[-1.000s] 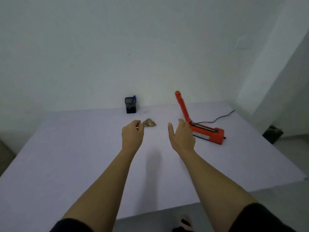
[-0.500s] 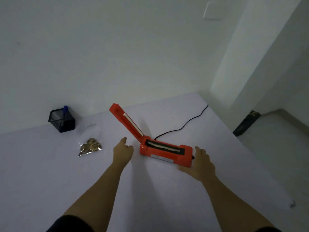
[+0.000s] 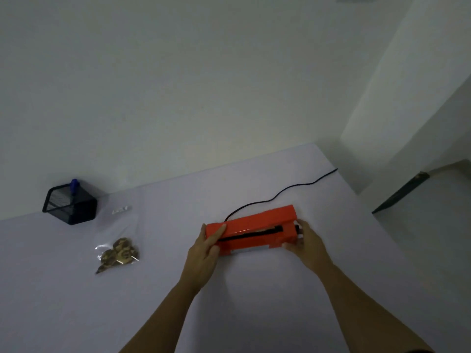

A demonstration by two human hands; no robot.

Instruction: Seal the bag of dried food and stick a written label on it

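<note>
An orange heat sealer (image 3: 254, 226) lies on the pale table (image 3: 254, 301) with its lid folded down. My left hand (image 3: 204, 253) grips its left end, thumb on top. My right hand (image 3: 305, 244) holds its right end. A clear bag of dried brown food (image 3: 118, 254) lies flat to the left, apart from both hands. A small white label (image 3: 119, 210) rests behind the bag, near a black mesh pen holder (image 3: 70, 203) with a blue pen (image 3: 74, 186) in it.
A black power cord (image 3: 280, 193) runs from the sealer's back to the table's far right edge. The wall stands just behind the table. The floor drops away at the right, with a dark object (image 3: 400, 193) there.
The sealer's lid, upright before, now lies down. My left hand moved onto its left end and my right hand closed on its right end. The view has come closer.
</note>
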